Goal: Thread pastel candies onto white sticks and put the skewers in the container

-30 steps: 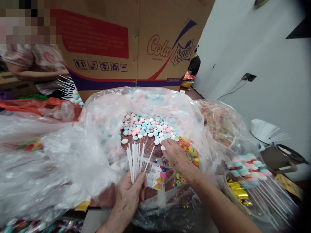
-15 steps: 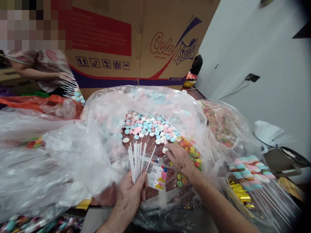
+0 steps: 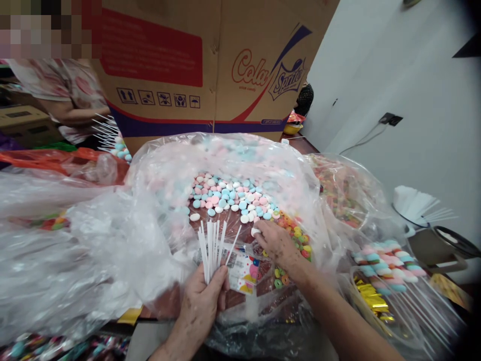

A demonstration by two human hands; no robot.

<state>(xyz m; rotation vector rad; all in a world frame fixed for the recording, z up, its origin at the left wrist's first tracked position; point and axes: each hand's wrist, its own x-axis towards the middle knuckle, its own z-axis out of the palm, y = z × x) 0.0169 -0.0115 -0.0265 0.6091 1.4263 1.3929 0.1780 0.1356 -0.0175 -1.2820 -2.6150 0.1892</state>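
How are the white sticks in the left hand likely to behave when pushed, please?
The white sticks look light and probably fairly stiff, being thin yet straight. They would likely fan or slide apart if the left hand loosened, since their tips spread.

Lower ends of white sticks (image 3: 213,245) hidden by left hand (image 3: 201,301). White candy (image 3: 255,231) partly covered by fingertips of right hand (image 3: 277,244). Pastel candies (image 3: 240,148) blurred by plastic bag (image 3: 160,150). Top of cardboard box (image 3: 165,108) cut off by upper edge; lines in red panel (image 3: 154,47) too faint to be read. Person (image 3: 77,87) at left masked above by pixel blocks. Wearer's forearms (image 3: 341,313) cut off by bottom edge. Heap (image 3: 67,348) at lower left cut off, too blurred to be identified.
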